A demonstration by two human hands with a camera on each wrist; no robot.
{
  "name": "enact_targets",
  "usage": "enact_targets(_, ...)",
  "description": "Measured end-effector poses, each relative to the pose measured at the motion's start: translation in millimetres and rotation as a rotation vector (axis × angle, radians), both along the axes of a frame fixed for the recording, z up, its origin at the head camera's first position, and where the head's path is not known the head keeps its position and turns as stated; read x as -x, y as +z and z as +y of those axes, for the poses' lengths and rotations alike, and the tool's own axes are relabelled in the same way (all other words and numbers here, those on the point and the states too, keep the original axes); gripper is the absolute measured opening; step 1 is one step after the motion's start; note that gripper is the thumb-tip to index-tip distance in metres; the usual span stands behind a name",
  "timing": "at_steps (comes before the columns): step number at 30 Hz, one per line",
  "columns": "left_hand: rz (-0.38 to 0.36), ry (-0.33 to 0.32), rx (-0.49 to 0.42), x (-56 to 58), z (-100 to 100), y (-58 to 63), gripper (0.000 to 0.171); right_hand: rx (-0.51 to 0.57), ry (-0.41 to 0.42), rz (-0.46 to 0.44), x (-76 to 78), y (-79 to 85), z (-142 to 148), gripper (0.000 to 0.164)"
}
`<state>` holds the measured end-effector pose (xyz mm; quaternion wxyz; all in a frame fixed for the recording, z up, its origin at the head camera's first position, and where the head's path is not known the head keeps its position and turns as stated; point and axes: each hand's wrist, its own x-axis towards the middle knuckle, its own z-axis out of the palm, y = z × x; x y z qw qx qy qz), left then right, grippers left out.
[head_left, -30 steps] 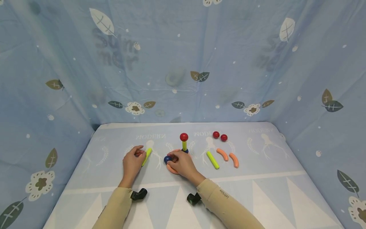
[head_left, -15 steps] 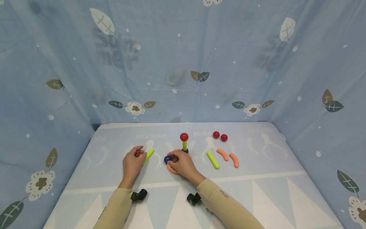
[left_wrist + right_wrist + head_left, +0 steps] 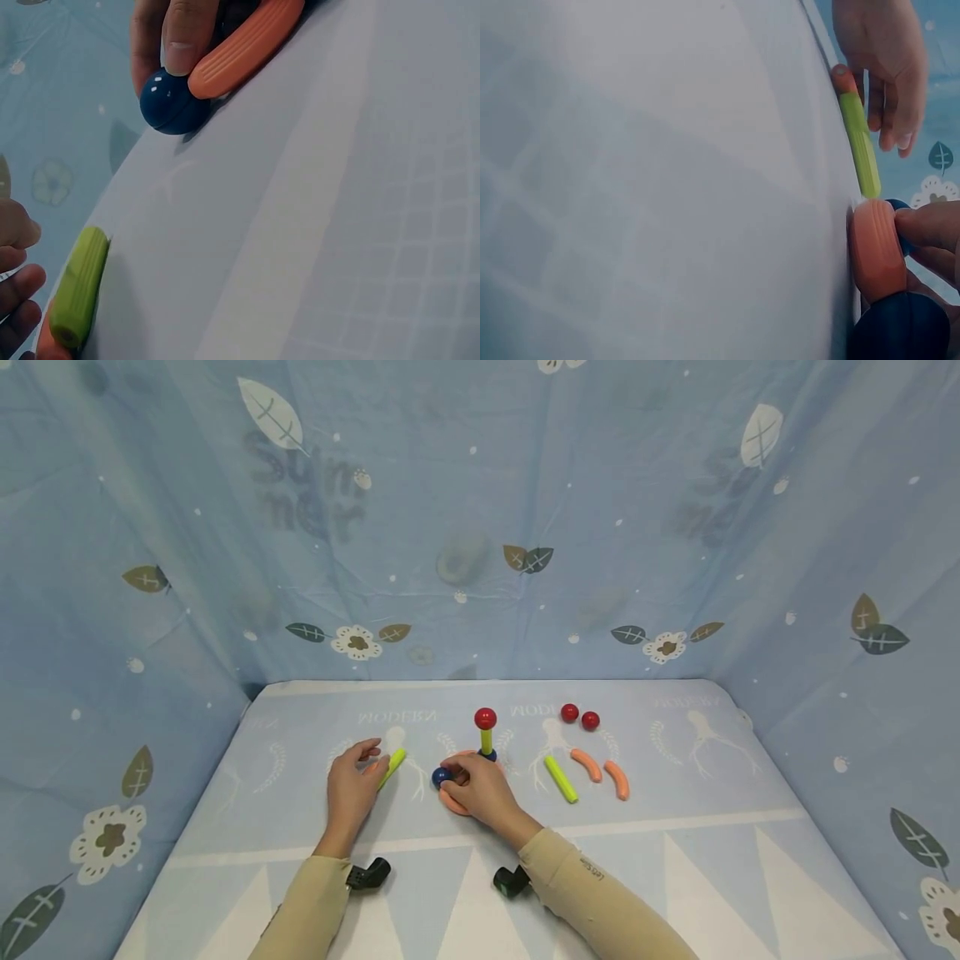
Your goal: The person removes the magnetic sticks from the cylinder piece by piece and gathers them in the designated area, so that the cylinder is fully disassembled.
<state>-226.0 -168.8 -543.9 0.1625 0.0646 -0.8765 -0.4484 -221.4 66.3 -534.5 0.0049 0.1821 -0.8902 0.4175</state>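
Plainly, the right hand (image 3: 480,787) pinches a blue ball (image 3: 442,778) between thumb and fingers, just left of the red-topped green post (image 3: 486,742) and nearer the person. A curved orange bar (image 3: 453,803) butts against it, also on the post's near side. Well left of the post, the left hand (image 3: 354,783) has loosely extended fingers beside a ribbed lime-green rod (image 3: 79,289); contact I can't confirm. To my eye, a light, steady pinch suits the ball best, so nothing skews, while the rod would handle best gripped mid-length. Right of the post lie a second green rod (image 3: 561,778), two loose orange bars (image 3: 586,765) and, farther back, two red balls (image 3: 570,712).
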Motion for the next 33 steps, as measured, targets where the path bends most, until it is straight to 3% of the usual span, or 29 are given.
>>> enact_targets(15, -0.002, -0.040, -0.015, -4.5, 4.1, 7.9, 0.038, 0.044, 0.023, -0.022, -3.5, 4.6, 13.5, 0.026)
enact_targets(24, 0.031, -0.111, -0.059, -9.0, 12.8, 8.9, 0.037, 0.028, 0.006, 0.007, -14.6, 12.3, 28.5, 0.025)
enact_targets(33, 0.056, -0.139, -0.049, -15.3, 26.2, 14.8, 0.036, 0.050, -0.015, 0.027, -25.4, 18.3, 46.1, 0.027)
